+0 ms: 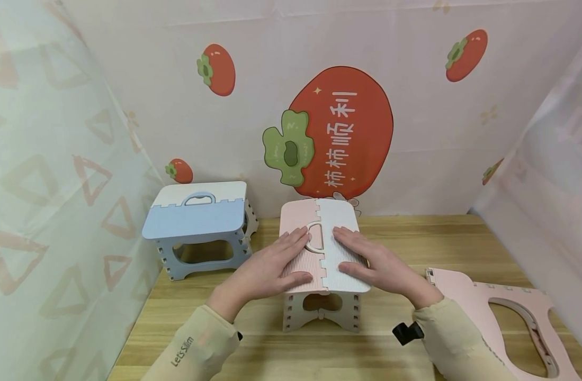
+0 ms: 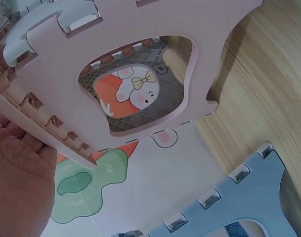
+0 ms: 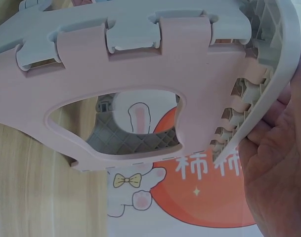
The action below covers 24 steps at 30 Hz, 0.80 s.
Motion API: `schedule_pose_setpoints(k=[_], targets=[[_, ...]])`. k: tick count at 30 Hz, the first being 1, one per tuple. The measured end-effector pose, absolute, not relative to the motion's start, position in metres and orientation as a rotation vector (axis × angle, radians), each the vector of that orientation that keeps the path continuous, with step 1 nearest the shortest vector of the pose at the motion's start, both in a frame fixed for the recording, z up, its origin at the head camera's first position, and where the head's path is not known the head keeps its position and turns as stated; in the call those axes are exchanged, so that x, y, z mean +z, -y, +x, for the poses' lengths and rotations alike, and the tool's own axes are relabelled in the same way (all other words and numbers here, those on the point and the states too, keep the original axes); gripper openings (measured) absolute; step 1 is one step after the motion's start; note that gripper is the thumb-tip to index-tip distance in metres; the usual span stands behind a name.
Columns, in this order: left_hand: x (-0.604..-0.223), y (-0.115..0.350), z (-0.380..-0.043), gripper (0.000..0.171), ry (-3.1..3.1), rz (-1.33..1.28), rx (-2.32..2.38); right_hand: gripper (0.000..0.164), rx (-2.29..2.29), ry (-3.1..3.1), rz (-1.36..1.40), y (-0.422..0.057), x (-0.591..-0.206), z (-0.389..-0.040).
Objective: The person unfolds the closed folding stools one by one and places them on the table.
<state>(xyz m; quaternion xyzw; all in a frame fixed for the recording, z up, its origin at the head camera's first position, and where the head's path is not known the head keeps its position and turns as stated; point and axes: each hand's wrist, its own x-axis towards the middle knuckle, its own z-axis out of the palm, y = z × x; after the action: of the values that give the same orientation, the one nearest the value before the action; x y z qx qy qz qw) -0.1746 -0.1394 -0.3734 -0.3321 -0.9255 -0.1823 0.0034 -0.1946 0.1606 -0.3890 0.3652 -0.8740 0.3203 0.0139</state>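
Observation:
A pink and white folding stool (image 1: 340, 211) stands unfolded on its legs in the middle of the wooden table. My left hand (image 1: 271, 264) lies on the pink half of its seat, fingers straight, fingertips at the white carrying handle (image 1: 314, 248). On the white half rests my right hand (image 1: 376, 259), its fingers extended too. Both wrist views look under the seat edge at the pink side legs (image 2: 209, 59) with their oval cutout. In the right wrist view the hand (image 3: 279, 143) sits against the seat's rim.
A blue and white folding stool (image 1: 195, 219) stands unfolded at the back left. At the right front a pink folding stool (image 1: 481, 307) lies on the wooden table (image 1: 395, 238), partly behind my right sleeve. Printed curtains (image 1: 414, 53) with persimmons enclose the back and sides.

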Motion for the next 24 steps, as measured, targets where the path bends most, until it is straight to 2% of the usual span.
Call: schedule_pose_setpoints(k=[24], targets=[[-0.3720, 0.1345, -0.1739, 0.078, 2.895, -1.045, -0.463, 0.064, 0.926, 2.752, 1.155, -0.1587, -0.3871, -0.1940]])
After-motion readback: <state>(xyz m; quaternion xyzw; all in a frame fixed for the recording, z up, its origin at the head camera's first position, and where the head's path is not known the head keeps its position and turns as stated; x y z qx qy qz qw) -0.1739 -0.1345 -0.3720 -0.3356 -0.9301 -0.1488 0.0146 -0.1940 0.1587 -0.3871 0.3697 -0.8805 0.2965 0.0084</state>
